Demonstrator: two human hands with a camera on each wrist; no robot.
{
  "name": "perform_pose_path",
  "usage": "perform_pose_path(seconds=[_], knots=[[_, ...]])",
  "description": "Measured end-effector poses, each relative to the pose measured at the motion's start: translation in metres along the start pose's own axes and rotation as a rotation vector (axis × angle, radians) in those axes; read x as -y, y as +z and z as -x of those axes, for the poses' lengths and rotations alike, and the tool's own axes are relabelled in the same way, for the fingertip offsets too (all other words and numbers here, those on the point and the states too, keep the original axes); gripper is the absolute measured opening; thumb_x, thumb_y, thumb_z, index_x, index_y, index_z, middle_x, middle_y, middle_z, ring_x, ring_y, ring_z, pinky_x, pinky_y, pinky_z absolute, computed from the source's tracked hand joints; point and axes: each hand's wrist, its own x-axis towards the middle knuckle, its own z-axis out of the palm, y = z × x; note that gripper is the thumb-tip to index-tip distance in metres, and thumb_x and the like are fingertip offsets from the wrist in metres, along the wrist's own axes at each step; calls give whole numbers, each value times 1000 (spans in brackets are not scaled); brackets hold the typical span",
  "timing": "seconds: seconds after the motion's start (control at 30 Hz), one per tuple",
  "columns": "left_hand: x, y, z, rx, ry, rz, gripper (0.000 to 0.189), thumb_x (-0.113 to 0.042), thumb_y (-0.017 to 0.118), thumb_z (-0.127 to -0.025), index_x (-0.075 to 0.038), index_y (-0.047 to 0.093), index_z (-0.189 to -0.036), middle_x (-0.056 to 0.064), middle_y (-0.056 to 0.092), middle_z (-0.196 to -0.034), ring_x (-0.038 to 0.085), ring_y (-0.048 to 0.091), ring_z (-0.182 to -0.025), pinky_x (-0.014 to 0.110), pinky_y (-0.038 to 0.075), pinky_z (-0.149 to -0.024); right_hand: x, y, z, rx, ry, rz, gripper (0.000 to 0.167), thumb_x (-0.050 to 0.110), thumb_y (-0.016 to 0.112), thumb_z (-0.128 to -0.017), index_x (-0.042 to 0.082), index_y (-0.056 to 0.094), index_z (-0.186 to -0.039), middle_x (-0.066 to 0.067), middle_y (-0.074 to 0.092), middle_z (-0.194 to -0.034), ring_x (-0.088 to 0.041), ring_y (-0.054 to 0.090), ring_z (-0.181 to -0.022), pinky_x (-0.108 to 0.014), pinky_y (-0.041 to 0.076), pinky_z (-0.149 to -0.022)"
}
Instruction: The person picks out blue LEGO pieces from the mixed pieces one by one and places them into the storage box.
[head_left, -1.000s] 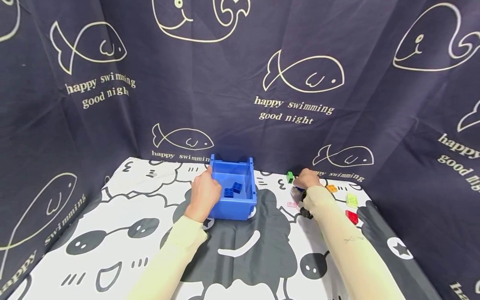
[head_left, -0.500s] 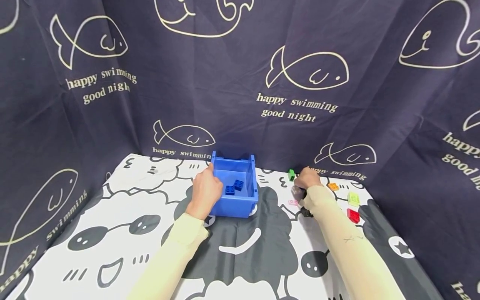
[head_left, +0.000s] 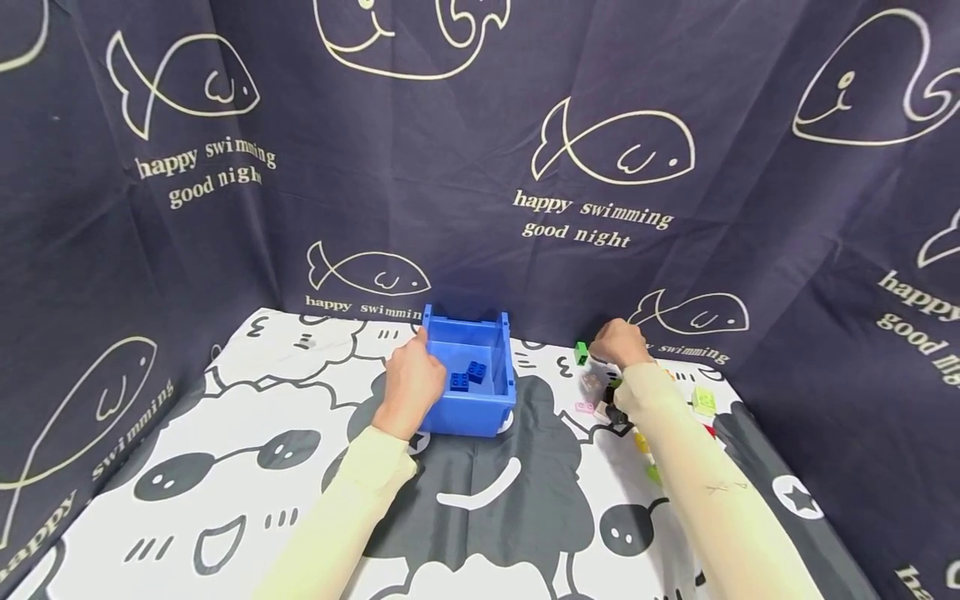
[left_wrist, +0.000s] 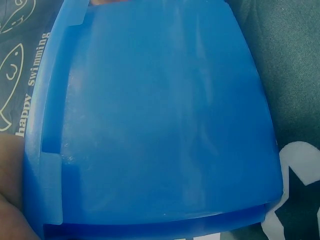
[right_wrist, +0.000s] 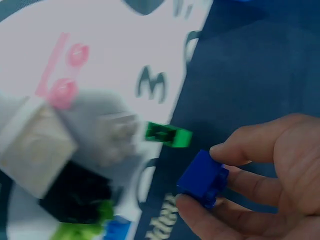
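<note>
In the head view my left hand (head_left: 410,379) grips the left wall of an open blue box (head_left: 468,417), which stands on the patterned cloth. Two dark blue toy bricks (head_left: 476,371) lie inside it. The left wrist view is mostly filled by the box's outer side (left_wrist: 170,115), with part of the hand at the left edge. My right hand (head_left: 621,343), at the back right, pinches a blue toy brick (right_wrist: 200,172) between thumb and fingers, plainest in the right wrist view. Just left of this hand is a green brick (head_left: 581,353).
Around the right forearm lie loose bricks: pink (head_left: 584,407), black (head_left: 617,415), lime (head_left: 703,401), yellow (head_left: 641,442) and a partly covered red one (head_left: 709,430). A whitish brick (right_wrist: 37,145) shows in the right wrist view. A dark fabric wall (head_left: 480,167) rises behind.
My right hand has risen slightly from the bricks with the blue one. Yellow and green bricks by the forearm have come into view; orange and red ones are more covered. The left hand keeps its grip.
</note>
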Motion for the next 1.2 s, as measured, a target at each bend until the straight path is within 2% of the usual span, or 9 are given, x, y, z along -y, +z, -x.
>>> perform_pose_path(seconds=[0.07, 0.17, 0.33, 0.5, 0.83, 1.0, 1.2], knots=[[0, 0, 0, -2, 3, 2, 57, -4, 56, -88, 3, 57, -144, 31, 67, -127, 52, 67, -109, 59, 52, -92, 7, -8, 3, -2, -10, -14, 13, 17, 66, -75, 9, 71, -84, -18, 69, -96, -41, 64, -92, -55, 53, -78], [1, 0, 0, -4, 10, 0, 57, -4, 56, -88, 4, 57, -144, 31, 67, -126, 52, 67, -108, 59, 52, -91, 16, -18, 5, -10, -63, -26, 22, 17, 66, -76, 6, 73, -93, -17, 71, -98, -39, 64, -91, -53, 53, -78], [3, 2, 0, -2, 11, -5, 57, -4, 56, -87, 4, 57, -144, 32, 68, -125, 52, 67, -108, 59, 52, -91, 32, -32, 9, -54, -173, -7, 29, 17, 66, -77, 2, 76, -100, -17, 75, -102, -41, 67, -95, -52, 53, -85], [3, 2, 0, 3, -1, -4, 58, -5, 57, -87, 3, 56, -145, 32, 67, -125, 52, 67, -108, 58, 52, -91, 52, -44, 16, -75, -221, 9, 32, 17, 67, -78, 2, 77, -105, -18, 75, -108, -43, 67, -104, -53, 51, -93], [1, 0, 0, 4, -2, -3, 58, -5, 56, -88, 2, 57, -145, 33, 67, -126, 53, 67, -108, 58, 52, -92, 95, -68, 40, -67, -209, 6, 33, 19, 67, -80, 8, 75, -111, -18, 72, -113, -41, 65, -107, -54, 50, -94], [1, 0, 0, 4, 0, 0, 57, -5, 55, -89, 3, 56, -145, 33, 66, -127, 53, 67, -109, 58, 52, -92, 109, -72, 46, -96, -243, -15, 31, 18, 66, -80, 8, 75, -108, -17, 73, -109, -37, 66, -100, -53, 51, -91], [0, -1, 1, 1, 9, 9, 57, -5, 55, -88, 4, 56, -145, 32, 66, -127, 52, 67, -110, 58, 52, -93, 125, -74, 54, -111, -286, -49, 33, 16, 65, -82, 7, 75, -112, -18, 73, -114, -36, 65, -103, -52, 51, -92]])
